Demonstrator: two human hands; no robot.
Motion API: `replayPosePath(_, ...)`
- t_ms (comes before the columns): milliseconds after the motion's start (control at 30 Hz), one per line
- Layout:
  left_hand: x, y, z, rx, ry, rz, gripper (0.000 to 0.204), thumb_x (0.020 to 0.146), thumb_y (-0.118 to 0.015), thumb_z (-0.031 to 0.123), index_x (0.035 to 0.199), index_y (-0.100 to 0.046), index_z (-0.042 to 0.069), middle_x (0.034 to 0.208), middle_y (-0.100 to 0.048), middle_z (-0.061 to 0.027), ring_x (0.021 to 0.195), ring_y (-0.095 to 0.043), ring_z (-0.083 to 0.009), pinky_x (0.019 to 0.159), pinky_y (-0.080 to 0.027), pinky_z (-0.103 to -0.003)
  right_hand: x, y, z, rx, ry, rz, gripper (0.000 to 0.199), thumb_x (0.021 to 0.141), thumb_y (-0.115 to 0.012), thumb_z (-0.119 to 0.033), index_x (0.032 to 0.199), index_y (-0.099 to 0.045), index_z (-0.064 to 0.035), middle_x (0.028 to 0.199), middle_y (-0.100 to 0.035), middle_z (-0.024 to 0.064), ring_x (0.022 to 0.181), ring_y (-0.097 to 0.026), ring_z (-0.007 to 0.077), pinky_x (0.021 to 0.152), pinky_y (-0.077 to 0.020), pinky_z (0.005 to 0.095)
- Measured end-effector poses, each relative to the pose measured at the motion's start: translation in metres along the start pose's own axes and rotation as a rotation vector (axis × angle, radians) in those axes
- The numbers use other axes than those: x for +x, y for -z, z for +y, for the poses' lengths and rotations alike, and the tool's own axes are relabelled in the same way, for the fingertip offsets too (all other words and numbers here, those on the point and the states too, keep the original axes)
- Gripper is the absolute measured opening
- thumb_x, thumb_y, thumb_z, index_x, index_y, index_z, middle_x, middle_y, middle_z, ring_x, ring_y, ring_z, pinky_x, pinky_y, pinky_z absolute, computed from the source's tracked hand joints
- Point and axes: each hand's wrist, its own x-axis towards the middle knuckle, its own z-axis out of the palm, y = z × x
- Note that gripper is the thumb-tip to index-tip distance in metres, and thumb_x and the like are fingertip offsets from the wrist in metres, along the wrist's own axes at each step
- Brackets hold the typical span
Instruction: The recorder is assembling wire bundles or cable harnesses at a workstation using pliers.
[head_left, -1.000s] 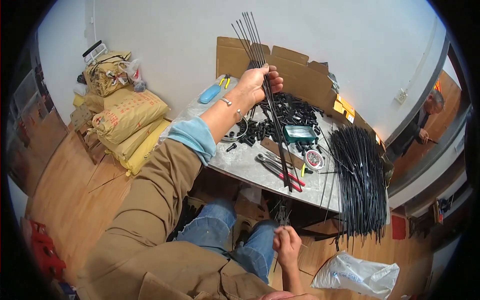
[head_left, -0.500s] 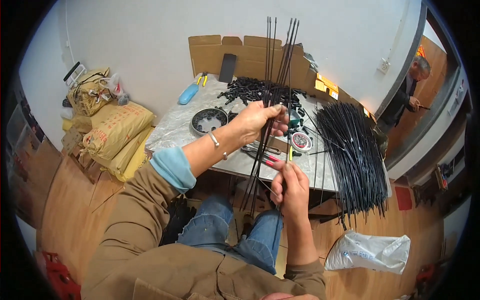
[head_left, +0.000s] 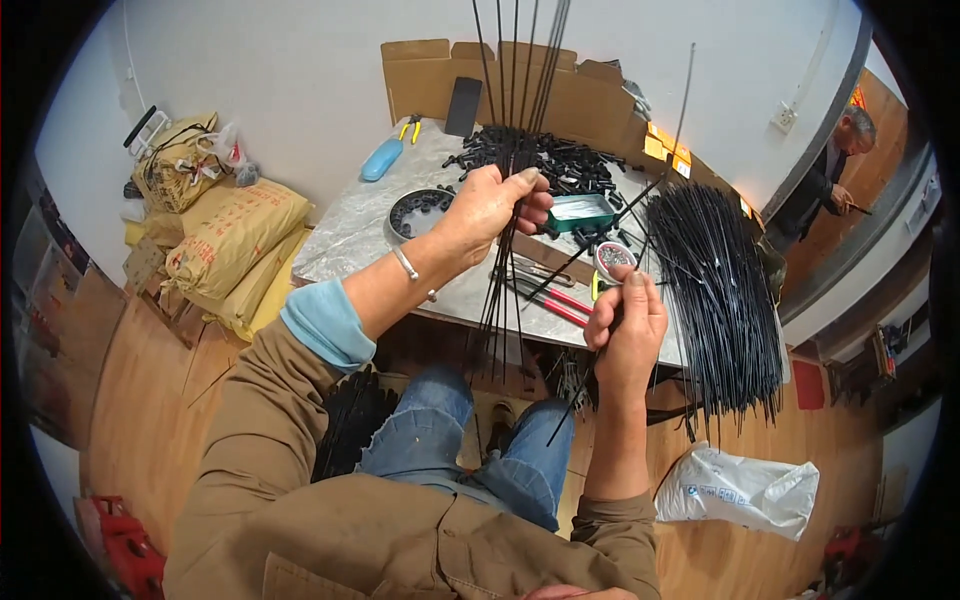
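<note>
My left hand (head_left: 492, 208) grips a bunch of thin black rods (head_left: 512, 120) that stands upright over the grey table (head_left: 345, 240); the rods reach from above the frame's top down to my knees. My right hand (head_left: 625, 325), lower and to the right, pinches a single black rod (head_left: 655, 165) that slants up toward the upper right. A large pile of the same black rods (head_left: 715, 290) lies on the table's right end, hanging over its edge. A heap of small black parts (head_left: 560, 165) sits behind my left hand.
On the table lie a green tray (head_left: 580, 212), red-handled pliers (head_left: 560, 300), a round tin (head_left: 612, 255), a black ring (head_left: 420, 210) and a blue case (head_left: 382, 160). Cardboard boxes (head_left: 425, 80) stand behind. Yellow sacks (head_left: 235, 240) are stacked left. A white bag (head_left: 740, 490) lies on the floor. A person (head_left: 830, 180) stands at right.
My left hand has drawn the rod bunch nearer and upright. My right hand rose from my lap, then moved right, now holding one rod apart from the bunch.
</note>
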Motion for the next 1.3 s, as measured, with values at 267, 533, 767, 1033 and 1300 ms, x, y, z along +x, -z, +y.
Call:
replayPosePath(267, -0.010, -0.014, -0.004, 0.005, 0.038, -0.175, 0.028, 0.095, -0.055, 0.027, 0.099, -0.062, 0.000, 0.088, -0.067, -0.0094, 0.073, -0.065, -0.0146, 0.067, -0.055, -0.028, -0.012, -0.026, 0.025, -0.238, -0.188, -0.253, 0.027, 0.100, -0.041, -0.025, 0.097, -0.056, -0.0024, 0.056, -0.049, 0.0013, 0.039, -0.040, 0.0058, 0.034, -0.0299, 0.0197)
replayPosePath(533, -0.002, 0.010, -0.005, -0.142, 0.023, -0.063, 0.023, 0.094, -0.053, 0.014, 0.112, -0.056, 0.000, 0.095, -0.065, -0.0137, 0.079, -0.067, -0.0213, 0.070, -0.056, -0.035, 0.007, 0.006, 0.044, -0.529, -0.335, -0.373, 0.039, 0.097, -0.048, -0.037, 0.092, -0.059, 0.0009, 0.063, -0.059, 0.0055, 0.053, -0.058, 0.0108, 0.045, -0.0441, 0.0210)
replayPosePath(767, 0.001, 0.026, 0.013, -0.153, -0.004, -0.090, 0.033, 0.092, -0.052, 0.009, 0.124, -0.049, 0.000, 0.108, -0.063, -0.0163, 0.091, -0.066, -0.0243, 0.079, -0.056, -0.036, 0.044, 0.066, 0.108, -1.470, 0.322, -0.232, 0.032, 0.078, -0.070, -0.026, 0.103, -0.064, -0.0067, 0.098, -0.064, 0.0088, 0.089, -0.058, 0.0270, 0.076, -0.0424, 0.0405)
replayPosePath(1033, -0.010, 0.043, 0.022, -0.160, 0.021, -0.140, 0.045, 0.089, -0.052, 0.003, 0.133, -0.041, 0.001, 0.111, -0.061, -0.0168, 0.092, -0.066, -0.0241, 0.080, -0.057, -0.037, 0.041, 0.089, 0.098, -1.679, 0.297, -0.308, 0.034, 0.074, -0.071, -0.024, 0.104, -0.065, -0.0098, 0.105, -0.063, 0.0058, 0.100, -0.054, 0.0274, 0.086, -0.0358, 0.0430)
replayPosePath(1300, -0.023, 0.048, 0.030, -0.125, 0.080, -0.203, 0.043, 0.089, -0.054, 0.004, 0.130, -0.044, 0.000, 0.110, -0.061, -0.0178, 0.092, -0.066, -0.0252, 0.080, -0.057, -0.036, 0.088, 0.089, 0.086, -1.594, 0.436, -0.226, 0.018, 0.080, -0.064, -0.019, 0.095, -0.068, -0.0101, 0.099, -0.064, 0.0079, 0.095, -0.056, 0.0302, 0.081, -0.0412, 0.0433)
